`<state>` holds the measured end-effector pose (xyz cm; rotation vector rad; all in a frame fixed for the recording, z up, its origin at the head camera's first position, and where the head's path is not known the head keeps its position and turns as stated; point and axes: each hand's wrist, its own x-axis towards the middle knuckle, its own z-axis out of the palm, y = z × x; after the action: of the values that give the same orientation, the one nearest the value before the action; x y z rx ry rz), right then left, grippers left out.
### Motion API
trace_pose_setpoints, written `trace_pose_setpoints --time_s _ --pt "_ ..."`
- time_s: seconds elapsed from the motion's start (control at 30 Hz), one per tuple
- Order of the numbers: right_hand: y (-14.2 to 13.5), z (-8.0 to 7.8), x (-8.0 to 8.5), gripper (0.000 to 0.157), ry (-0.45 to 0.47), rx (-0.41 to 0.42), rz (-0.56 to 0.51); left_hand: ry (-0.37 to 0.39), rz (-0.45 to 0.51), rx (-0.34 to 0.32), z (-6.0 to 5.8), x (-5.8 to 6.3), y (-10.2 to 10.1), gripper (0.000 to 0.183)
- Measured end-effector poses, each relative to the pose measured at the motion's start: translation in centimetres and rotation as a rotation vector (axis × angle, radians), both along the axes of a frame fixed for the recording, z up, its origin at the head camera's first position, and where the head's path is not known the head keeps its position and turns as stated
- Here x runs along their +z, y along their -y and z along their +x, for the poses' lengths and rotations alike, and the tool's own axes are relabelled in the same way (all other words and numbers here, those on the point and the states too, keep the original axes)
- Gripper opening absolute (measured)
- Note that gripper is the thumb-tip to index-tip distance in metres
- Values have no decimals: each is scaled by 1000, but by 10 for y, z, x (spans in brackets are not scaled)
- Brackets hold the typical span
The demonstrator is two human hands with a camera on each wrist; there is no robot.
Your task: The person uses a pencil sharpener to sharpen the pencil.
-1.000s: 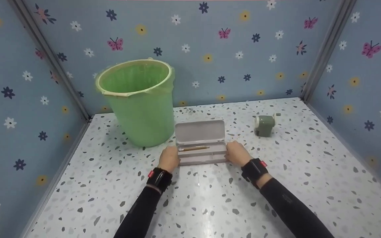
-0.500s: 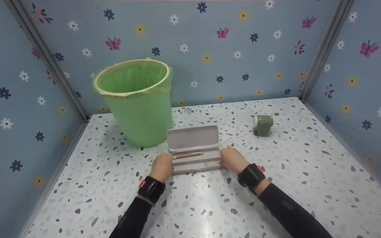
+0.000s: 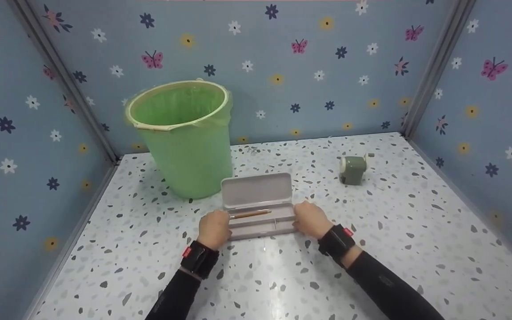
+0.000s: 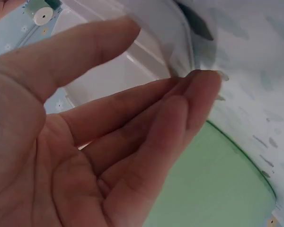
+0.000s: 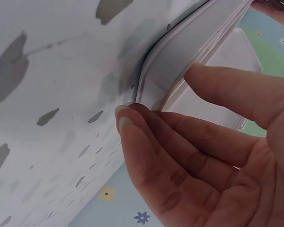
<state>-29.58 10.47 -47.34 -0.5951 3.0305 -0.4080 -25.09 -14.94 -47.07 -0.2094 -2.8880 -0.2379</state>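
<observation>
A grey pencil case (image 3: 262, 232) lies on the table with its lid (image 3: 257, 190) raised at the back. In its rear compartment sits a brown wooden pencil (image 3: 251, 214); a small divider splits the front compartment. My left hand (image 3: 214, 230) grips the left end of the case, and my right hand (image 3: 312, 220) holds the right end. In the left wrist view the thumb and bent fingers are at a corner of the pencil case (image 4: 165, 23). The right wrist view has the thumb on the rim and the fingertips low against the side of the pencil case (image 5: 168, 61).
Behind the case to the left stands a tall green bucket (image 3: 194, 155) with a clear liner over its rim. A green pencil sharpener (image 3: 353, 170) with a crank is at the back right. Flower-patterned walls (image 3: 260, 93) enclose the speckled table (image 3: 371, 249).
Both hands have drawn the pencil case toward me and slightly left, with the pencil riding inside. The bucket and the sharpener have stayed in place.
</observation>
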Motion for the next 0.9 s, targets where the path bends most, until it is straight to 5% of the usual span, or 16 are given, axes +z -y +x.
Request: trace_pose_setpoints --time_s 0.13,0.33,0.6,0.9 --pt "1 2 0 20 -9 -14 14 -64 -26 -3 -6 4 -10 13" --pt "2 1 -1 20 -33 -12 10 -174 -69 -96 -24 1 -22 11" --pt "3 0 -2 21 1 -35 8 -101 -139 -132 -43 -10 -27 10" --pt "2 -1 -1 22 17 -42 28 -110 -183 -133 -53 -19 -27 12"
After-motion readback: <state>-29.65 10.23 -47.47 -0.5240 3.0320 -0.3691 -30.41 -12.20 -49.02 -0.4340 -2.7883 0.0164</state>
